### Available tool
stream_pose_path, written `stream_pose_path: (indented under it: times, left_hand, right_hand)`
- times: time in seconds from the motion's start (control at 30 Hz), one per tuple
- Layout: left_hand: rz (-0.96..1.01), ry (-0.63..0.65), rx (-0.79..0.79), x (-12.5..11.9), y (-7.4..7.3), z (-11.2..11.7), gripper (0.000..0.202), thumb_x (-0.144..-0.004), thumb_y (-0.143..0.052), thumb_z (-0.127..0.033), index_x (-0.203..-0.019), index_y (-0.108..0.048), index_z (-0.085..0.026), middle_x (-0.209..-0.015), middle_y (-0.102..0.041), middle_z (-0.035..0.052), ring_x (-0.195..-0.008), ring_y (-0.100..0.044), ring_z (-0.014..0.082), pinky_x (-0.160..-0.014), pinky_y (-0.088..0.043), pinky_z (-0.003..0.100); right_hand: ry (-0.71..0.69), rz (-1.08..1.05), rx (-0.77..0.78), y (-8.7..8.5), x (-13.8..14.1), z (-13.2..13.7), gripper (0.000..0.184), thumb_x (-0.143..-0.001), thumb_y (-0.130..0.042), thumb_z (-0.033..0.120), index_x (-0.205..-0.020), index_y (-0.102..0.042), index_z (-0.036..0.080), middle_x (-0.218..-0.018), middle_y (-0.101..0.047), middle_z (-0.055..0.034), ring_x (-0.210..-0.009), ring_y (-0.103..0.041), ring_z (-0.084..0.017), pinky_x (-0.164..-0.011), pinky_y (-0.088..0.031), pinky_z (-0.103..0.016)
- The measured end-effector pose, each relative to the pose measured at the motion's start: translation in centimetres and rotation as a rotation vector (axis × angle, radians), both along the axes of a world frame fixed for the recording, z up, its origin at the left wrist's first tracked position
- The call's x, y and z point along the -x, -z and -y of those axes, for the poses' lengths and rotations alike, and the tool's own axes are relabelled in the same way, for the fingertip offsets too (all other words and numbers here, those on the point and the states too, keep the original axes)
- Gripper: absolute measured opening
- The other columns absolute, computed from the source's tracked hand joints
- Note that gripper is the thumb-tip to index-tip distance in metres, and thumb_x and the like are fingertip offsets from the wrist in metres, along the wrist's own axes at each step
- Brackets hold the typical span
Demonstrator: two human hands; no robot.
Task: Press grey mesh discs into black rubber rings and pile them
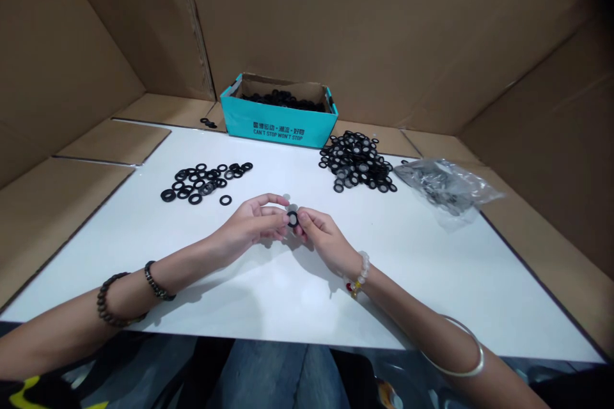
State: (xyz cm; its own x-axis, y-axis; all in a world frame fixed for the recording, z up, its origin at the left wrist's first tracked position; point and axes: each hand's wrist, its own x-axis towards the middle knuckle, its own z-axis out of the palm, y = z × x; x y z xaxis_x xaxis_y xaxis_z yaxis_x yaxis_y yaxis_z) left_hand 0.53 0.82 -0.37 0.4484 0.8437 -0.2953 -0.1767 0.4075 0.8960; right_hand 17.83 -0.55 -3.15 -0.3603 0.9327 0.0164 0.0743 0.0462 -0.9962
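Currently, in the head view, the left hand [254, 220] and right hand [322, 239] are pinching a black rubber ring [292, 219] together between their fingertips. One pile of rings [201, 182] and another pile [357, 163] are lying on either side, near a clear plastic bag [446, 185]. A teal box [278, 128] is holding more rings [283, 100]. A white table [307, 307] is standing inside cardboard walls [336, 25].

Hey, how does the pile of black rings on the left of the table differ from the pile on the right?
The left pile is smaller and more loosely spread, while the right pile is larger and more tightly heaped. Most rings in the left pile show open centres; many in the right pile show grey centres. Both are black rings lying on the white table.
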Motion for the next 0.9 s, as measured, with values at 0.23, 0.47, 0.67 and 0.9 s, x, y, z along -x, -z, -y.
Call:
stream_pose_path:
  times: [0.23, 0.47, 0.67, 0.9]
  left_hand:
    - [0.001, 0.032, 0.018, -0.1, 0.0, 0.1, 0.036, -0.066, -0.076, -0.023, -0.095, -0.056, -0.016, -0.07, -0.065, -0.0011, -0.056, -0.057, 0.0086, -0.055, -0.042, 0.021]
    - [-0.024, 0.049, -0.047, -0.2, 0.0, 0.1, 0.034, -0.066, -0.074, -0.02, -0.094, -0.055, -0.017, -0.072, -0.065, -0.0011, -0.061, -0.059, 0.0102, -0.057, -0.043, 0.022]
    - [-0.125, -0.009, -0.048, -0.3, -0.2, 0.2, 0.035, -0.067, -0.072, -0.024, -0.095, -0.052, -0.018, -0.072, -0.062, -0.0024, -0.054, -0.054, 0.0082, -0.054, -0.04, 0.022]
    - [-0.173, -0.02, -0.036, -0.3, 0.1, 0.3, 0.039, -0.066, -0.074, -0.028, -0.093, -0.047, -0.02, -0.068, -0.061, -0.0037, -0.052, -0.052, 0.0089, -0.051, -0.035, 0.021]
  right_hand:
    - [0.0, -0.006, -0.039, 0.0, 0.1, 0.1, 0.045, -0.089, -0.04, 0.056, -0.066, -0.045, 0.018, -0.059, -0.041, 0.0038, -0.052, -0.034, -0.009, -0.05, -0.027, -0.024]
    - [0.025, 0.085, -0.184, -0.2, -0.2, 0.2, 0.042, -0.092, -0.037, 0.052, -0.067, -0.045, 0.018, -0.062, -0.042, 0.0024, -0.058, -0.04, -0.011, -0.055, -0.032, -0.024]
    - [0.065, 0.214, -0.296, -0.5, 0.1, 0.6, 0.036, -0.094, -0.036, 0.039, -0.066, -0.046, 0.019, -0.061, -0.045, 0.0017, -0.058, -0.042, -0.012, -0.057, -0.034, -0.026]
    - [0.043, 0.364, -0.557, -1.5, -0.6, 0.6, 0.014, -0.091, -0.043, 0.026, -0.097, -0.054, 0.02, -0.085, -0.058, -0.0052, -0.082, -0.052, -0.018, -0.075, -0.042, -0.033]
